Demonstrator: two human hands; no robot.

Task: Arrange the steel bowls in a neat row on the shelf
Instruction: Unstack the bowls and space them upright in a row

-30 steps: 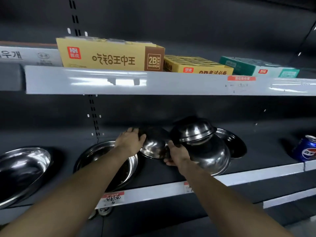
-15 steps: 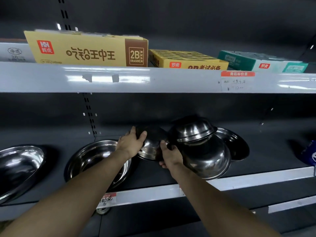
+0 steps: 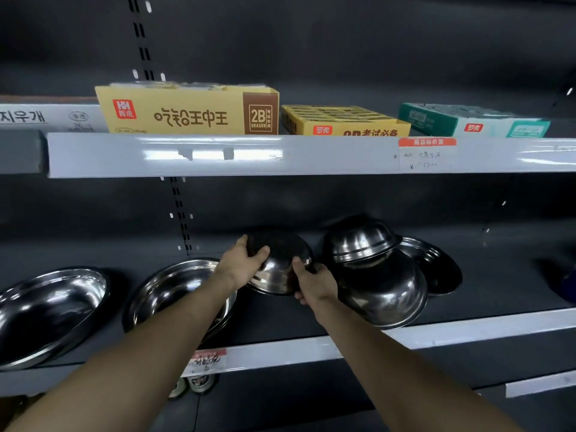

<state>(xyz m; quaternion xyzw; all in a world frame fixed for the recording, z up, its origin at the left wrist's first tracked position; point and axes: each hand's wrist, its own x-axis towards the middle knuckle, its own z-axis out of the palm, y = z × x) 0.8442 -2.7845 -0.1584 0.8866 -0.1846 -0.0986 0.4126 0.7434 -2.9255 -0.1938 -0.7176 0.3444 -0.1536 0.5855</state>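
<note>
A small steel bowl (image 3: 278,269) is tipped on its side at the middle of the dark shelf (image 3: 498,275). My left hand (image 3: 244,265) grips its left rim and my right hand (image 3: 314,283) grips its right rim. To the right, a large bowl (image 3: 386,294) leans on its side with a smaller bowl (image 3: 358,241) upside down on top, and a flat steel dish (image 3: 433,266) behind. To the left lie two wide bowls, one (image 3: 174,294) beside my left forearm and one (image 3: 46,313) at the far left.
The upper shelf rail (image 3: 218,155) runs just above, carrying a yellow eraser box (image 3: 187,112), a second yellow box (image 3: 343,123) and a green box (image 3: 473,121). A price tag (image 3: 208,360) sticks on the lower rail. A blue object (image 3: 568,283) shows at the right edge.
Both hands keep their hold on the small bowl, which has barely shifted. The camera has tilted up and turned left, so the blue can has slid almost out of view.
</note>
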